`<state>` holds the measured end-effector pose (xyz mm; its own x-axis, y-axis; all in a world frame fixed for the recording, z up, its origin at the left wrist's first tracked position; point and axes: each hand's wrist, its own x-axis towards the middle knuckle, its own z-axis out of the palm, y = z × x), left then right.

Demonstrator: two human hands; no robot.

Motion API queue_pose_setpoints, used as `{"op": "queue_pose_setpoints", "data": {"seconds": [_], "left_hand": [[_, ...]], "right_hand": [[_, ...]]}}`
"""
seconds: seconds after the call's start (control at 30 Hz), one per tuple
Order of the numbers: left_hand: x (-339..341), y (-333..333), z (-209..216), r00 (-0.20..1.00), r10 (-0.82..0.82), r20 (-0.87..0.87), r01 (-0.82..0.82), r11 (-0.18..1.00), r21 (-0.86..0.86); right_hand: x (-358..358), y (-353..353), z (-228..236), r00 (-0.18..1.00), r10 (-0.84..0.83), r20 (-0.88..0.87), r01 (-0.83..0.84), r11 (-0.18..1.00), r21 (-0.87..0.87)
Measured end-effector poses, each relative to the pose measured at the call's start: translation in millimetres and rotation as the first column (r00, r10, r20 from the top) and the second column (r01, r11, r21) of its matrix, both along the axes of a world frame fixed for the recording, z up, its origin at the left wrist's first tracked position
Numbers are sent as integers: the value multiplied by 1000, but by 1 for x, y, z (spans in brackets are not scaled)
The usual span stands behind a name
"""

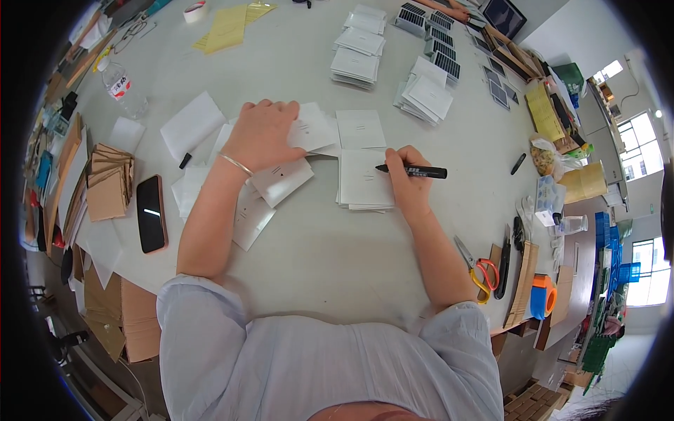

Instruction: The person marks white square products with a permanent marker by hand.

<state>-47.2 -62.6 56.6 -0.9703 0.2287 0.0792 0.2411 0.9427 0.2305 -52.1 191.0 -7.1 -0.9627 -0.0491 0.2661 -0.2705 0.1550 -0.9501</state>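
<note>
A wide white tabletop [337, 245] fills the frame, strewn with white paper sheets. Near the centre, a stack of white cards [363, 184] lies under the right hand [407, 184], which pinches a black marker [414, 170] between thumb and fingers, its tip pointing left onto the top card. Left of centre, the left hand [263, 133] lies flat with fingers close together, pressing on a loose sheet [309, 130] that bears short dark marks. A black phone [151, 213] lies at the left, beside a pile of brown cardboard pieces [109, 184]. At the lower right sit orange-handled scissors [477, 270].
</note>
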Motion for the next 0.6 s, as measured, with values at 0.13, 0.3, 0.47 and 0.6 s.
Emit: {"op": "queue_pose_setpoints", "data": {"seconds": [0.13, 0.3, 0.47, 0.6], "left_hand": [[4, 5, -18, 996, -22, -81, 18, 999, -44], [20, 55, -30, 917, -363, -163, 381, 919, 98], [28, 71, -39, 915, -392, -94, 402, 906, 135], [30, 74, -43, 923, -359, -141, 378, 914, 149]], "right_hand": [[3, -4, 3, 999, 18, -46, -15, 998, 63], [4, -4, -1, 995, 13, -98, 4, 985, 174], [3, -6, -1, 990, 15, -139, 13, 979, 203], [3, -7, 0, 990, 17, -140, 12, 980, 199]]}}
